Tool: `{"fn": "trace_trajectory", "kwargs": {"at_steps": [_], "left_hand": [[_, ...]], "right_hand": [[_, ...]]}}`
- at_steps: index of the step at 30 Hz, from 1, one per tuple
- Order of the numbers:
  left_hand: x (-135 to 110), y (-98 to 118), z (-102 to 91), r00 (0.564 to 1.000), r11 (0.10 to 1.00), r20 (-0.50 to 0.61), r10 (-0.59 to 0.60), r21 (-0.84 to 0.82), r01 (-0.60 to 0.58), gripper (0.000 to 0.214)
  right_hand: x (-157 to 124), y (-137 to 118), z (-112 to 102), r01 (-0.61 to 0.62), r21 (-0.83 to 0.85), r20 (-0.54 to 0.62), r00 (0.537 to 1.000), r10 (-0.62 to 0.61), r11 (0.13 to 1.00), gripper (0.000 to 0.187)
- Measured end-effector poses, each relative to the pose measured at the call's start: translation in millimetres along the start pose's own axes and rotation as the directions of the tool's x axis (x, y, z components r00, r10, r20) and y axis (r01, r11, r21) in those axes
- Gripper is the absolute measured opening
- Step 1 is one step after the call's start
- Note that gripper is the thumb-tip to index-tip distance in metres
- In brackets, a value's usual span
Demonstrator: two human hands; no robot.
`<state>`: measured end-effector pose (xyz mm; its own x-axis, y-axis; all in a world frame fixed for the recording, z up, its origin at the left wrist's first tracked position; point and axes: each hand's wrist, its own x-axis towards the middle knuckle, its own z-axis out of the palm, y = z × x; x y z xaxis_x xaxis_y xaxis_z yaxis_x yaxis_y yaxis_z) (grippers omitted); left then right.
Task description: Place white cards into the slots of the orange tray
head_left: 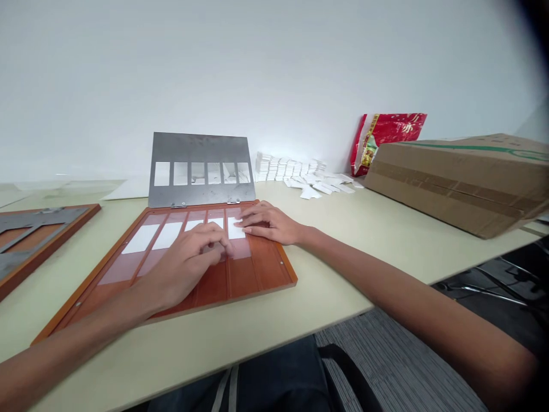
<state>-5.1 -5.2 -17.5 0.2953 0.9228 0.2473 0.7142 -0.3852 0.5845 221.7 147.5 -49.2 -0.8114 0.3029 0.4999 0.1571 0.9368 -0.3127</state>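
An orange-brown wooden board with long slots lies on the table under both my hands. White cards and clear plastic films lie side by side in several slots. My right hand has its thumb and fingertips closed on a white card in the right-hand part of the board. Below that card stretches a clear film. My left hand is curled above the middle slots, with its fingertips at this film's left edge. It hides parts of the cards beneath.
A metal plate with rectangular cutouts stands upright, hinged to the board's back. Behind it are stacked white cards and loose ones. A cardboard box and red bag stand right. A second board lies left.
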Motion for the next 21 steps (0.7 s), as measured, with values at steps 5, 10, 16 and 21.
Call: {"fn": "trace_trajectory", "kwargs": {"at_steps": [5, 10, 16, 21], "left_hand": [[-0.9, -0.9, 0.1, 0.997, 1.000, -0.074, -0.003, 0.016, 0.005, 0.028], [-5.2, -1.0, -3.3, 0.997, 0.996, -0.070, 0.023, -0.085, -0.029, 0.038], [-4.8, 0.4, -2.1, 0.997, 0.998, -0.074, 0.033, 0.063, -0.028, 0.036], [-5.5, -1.2, -5.7, 0.998, 0.978, 0.015, 0.057, -0.201, -0.053, 0.039]], "right_hand": [[-0.2, 0.1, -0.5, 0.010, 0.001, -0.003, 1.000, -0.010, 1.000, 0.025], [-1.1, 0.9, -0.3, 0.002, -0.003, 0.001, 1.000, -0.002, 1.000, 0.025], [-0.8, -0.4, -1.2, -0.003, -0.010, 0.008, 1.000, 0.003, 1.000, 0.025], [-1.0, -0.2, -1.2, -0.006, -0.016, 0.010, 1.000, 0.006, 1.000, 0.025]]}}
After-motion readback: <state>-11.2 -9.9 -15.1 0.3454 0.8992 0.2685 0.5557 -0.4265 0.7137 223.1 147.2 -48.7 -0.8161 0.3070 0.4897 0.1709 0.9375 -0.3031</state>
